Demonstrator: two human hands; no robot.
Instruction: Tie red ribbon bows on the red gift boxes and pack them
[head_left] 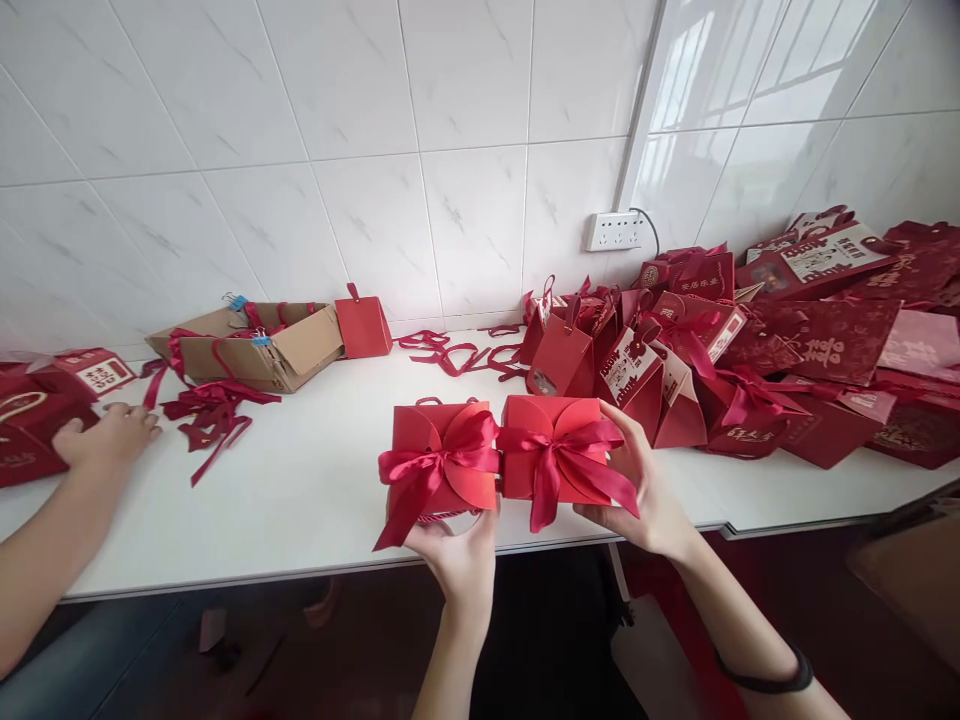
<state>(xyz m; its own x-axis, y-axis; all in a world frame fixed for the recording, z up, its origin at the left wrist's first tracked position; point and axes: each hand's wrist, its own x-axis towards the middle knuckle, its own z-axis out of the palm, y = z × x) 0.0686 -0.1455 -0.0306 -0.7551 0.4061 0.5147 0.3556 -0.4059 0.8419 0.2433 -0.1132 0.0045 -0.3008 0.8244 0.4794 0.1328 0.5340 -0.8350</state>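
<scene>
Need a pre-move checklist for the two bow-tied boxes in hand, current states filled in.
1. Left hand holding left gift box: ok.
2. Right hand holding right gift box: ok.
3. Left bow and right bow tied: ok.
4. Bows free of each other: cannot tell, loops meet in this view.
5. Co-worker's hand away from both: ok, far left.

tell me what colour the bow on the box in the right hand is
The bow is glossy crimson red, best seen in the head view.
</scene>
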